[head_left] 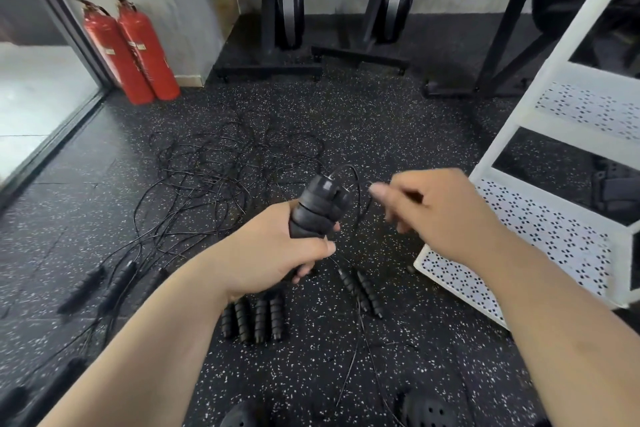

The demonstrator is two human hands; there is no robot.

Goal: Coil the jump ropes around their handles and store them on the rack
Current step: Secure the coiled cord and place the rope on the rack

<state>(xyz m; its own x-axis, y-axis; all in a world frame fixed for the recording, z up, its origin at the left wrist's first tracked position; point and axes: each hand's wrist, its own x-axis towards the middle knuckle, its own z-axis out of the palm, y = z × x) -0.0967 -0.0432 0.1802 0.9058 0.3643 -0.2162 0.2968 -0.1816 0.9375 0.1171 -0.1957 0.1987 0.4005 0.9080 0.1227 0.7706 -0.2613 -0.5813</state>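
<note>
- Handles (317, 210): a pair is held upright, clenched in the left hand (273, 253), left of the rack (504, 146).
- Cord (346, 167): pinched by the right hand (443, 208), between the handles and the rack.
- Loose ropes (221, 163): tangled on the floor, farther left of the rack.

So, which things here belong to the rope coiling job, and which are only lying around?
Job: paired handles in left hand, rope in right hand, tangled ropes, floor handles, white rack.
Lying about: fire extinguishers, black machines.
</note>
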